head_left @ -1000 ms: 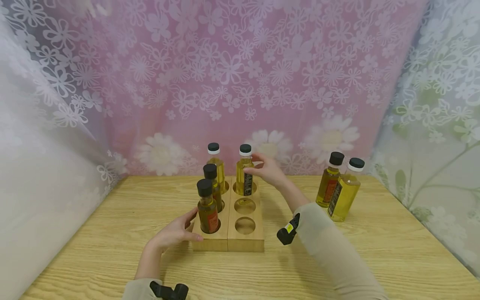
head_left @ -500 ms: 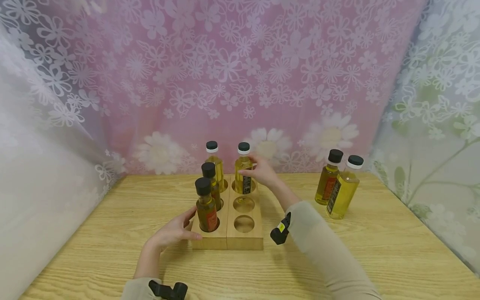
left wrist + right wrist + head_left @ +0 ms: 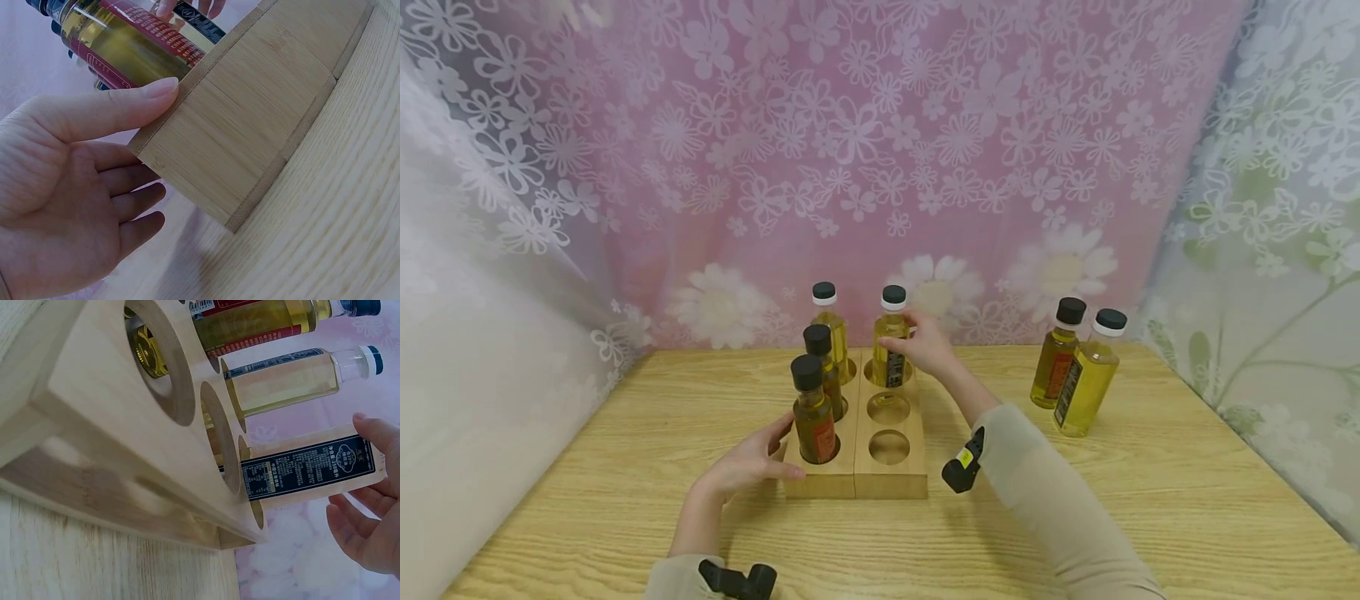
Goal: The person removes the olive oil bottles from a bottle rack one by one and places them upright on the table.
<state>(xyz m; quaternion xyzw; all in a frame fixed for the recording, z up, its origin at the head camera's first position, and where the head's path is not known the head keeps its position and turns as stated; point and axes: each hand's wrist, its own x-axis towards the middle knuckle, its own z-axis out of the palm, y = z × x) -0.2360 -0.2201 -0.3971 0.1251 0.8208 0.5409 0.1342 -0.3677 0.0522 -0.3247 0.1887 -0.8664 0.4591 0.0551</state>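
Note:
My right hand (image 3: 928,346) holds a pale-yellow oil bottle (image 3: 885,330) by its upper body, thumb on the near side. The bottle stands in the far right hole of a wooden bottle rack (image 3: 891,487); its black label (image 3: 312,465) faces the right wrist camera. My left hand (image 3: 747,460) grips the rack's near left corner, thumb (image 3: 125,112) along the top edge and fingers partly hidden behind the side. In the left column stand two dark oil bottles (image 3: 811,425) with red labels and, at the far end, another pale-yellow bottle (image 3: 829,329).
Two more oil bottles stand on the table at the right: a dark one (image 3: 1052,371) and, just in front, a pale-yellow one (image 3: 1092,387). Two holes (image 3: 889,447) of the rack's right column hold no bottle. A flowered curtain (image 3: 880,167) hangs behind the table.
The top of the bottle in my right hand has shifted slightly to the right. My left hand stays at the rack's corner.

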